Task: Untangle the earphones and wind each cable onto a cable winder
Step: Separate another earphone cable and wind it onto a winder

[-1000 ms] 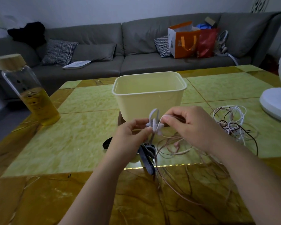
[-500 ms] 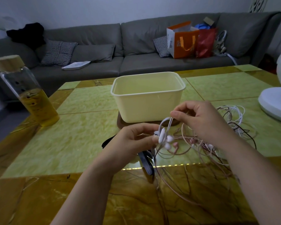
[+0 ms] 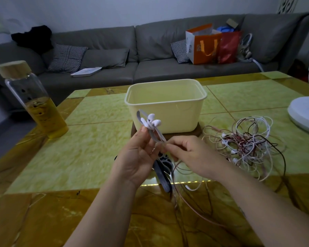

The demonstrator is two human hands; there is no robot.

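Head camera looks down on both forearms reaching in from the near edge, hands meeting just in front of the tub. The left hand is turned palm-inward with its fingers curled, thumb and fingertips gripping the lower part of a grey cable winder and holding it tilted, its looped end pointing up and away to the left. The right hand sits just beside it, knuckles up, thumb and forefinger pinched tight on the thin cable right at the winder's lower end.

Two white earbuds rest against the winder's upper half, side by side, in front of the tub wall. From the right hand's pinch the pale cable drops to the table and trails towards the near edge.

Under the hands lie more dark grey winders, flat on the table. To the right, well apart from the hands, sits the tangle of earphones: white, pinkish and dark red cables looped loosely through one another, small white buds showing among them.

Behind the hands the cream tub stands on a dark wooden mat. A glass bottle with a wooden lid and yellow liquid stands at far left; a white fan base at far right. A grey sofa holds cushions and shopping bags.
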